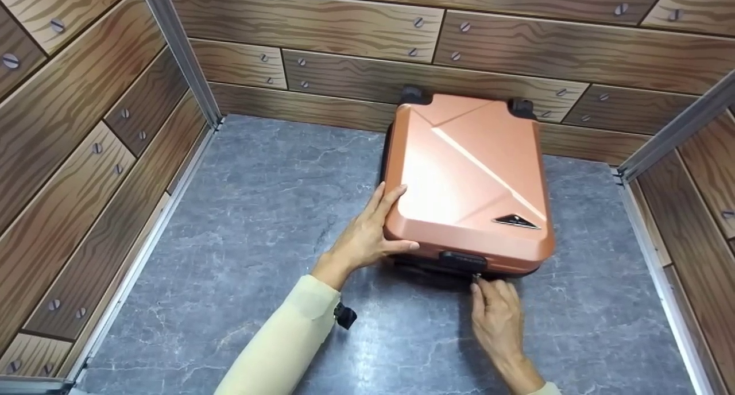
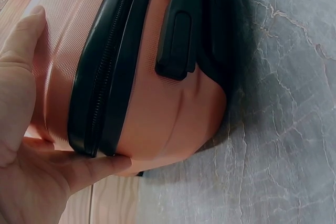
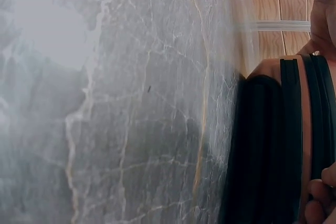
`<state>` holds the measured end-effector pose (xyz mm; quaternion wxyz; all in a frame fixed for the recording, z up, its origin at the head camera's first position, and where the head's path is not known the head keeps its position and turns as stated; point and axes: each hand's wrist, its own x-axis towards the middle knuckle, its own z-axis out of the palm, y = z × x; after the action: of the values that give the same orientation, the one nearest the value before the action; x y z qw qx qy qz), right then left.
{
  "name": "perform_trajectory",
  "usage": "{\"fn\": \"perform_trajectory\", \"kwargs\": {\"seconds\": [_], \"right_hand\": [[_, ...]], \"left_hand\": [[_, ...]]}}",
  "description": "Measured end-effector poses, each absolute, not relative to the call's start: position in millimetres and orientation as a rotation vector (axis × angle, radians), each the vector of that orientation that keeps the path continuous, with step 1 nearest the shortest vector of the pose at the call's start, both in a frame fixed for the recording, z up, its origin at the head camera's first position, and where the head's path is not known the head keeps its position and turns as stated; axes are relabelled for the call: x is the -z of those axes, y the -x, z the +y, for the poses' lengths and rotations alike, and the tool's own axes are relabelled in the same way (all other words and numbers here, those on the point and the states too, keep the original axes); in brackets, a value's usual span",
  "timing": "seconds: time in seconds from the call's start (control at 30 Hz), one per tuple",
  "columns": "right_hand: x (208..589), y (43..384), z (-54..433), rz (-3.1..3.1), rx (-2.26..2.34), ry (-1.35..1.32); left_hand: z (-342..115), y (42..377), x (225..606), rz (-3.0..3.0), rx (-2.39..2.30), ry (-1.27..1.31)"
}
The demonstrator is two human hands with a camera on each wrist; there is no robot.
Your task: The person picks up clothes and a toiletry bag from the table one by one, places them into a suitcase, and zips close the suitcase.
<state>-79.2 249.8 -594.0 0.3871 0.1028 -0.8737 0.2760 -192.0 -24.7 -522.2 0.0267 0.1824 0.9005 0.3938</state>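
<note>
An orange hard-shell suitcase (image 1: 471, 165) with black trim lies flat, its wheels toward the back wall. My left hand (image 1: 364, 234) holds its near left corner, thumb on the front side and fingers along the left side. In the left wrist view a black zipper (image 2: 105, 72) runs between thumb and fingers, beside a black handle (image 2: 178, 35). At the front, just below the black lock (image 1: 463, 261), my right hand (image 1: 498, 314) pinches a small metal zipper pull (image 1: 476, 277). The right wrist view shows only its fingertips (image 3: 317, 203) against the black seam.
Grey marble-patterned floor (image 1: 258, 211) surrounds the suitcase. Wood-plank-printed walls (image 1: 356, 33) stand at the back and both sides, with metal frame posts (image 1: 178, 50) at the corners. The suitcase's wheels (image 1: 521, 108) are close to the back wall.
</note>
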Motion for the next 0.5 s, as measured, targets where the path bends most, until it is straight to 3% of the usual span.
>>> {"fn": "perform_trajectory", "kwargs": {"seconds": [0.5], "right_hand": [[590.2, 79.4, 240.4, -2.219, -0.689, -0.316]], "left_hand": [[-26.1, 191.9, 521.7, 2.749, -1.288, -0.568]]}}
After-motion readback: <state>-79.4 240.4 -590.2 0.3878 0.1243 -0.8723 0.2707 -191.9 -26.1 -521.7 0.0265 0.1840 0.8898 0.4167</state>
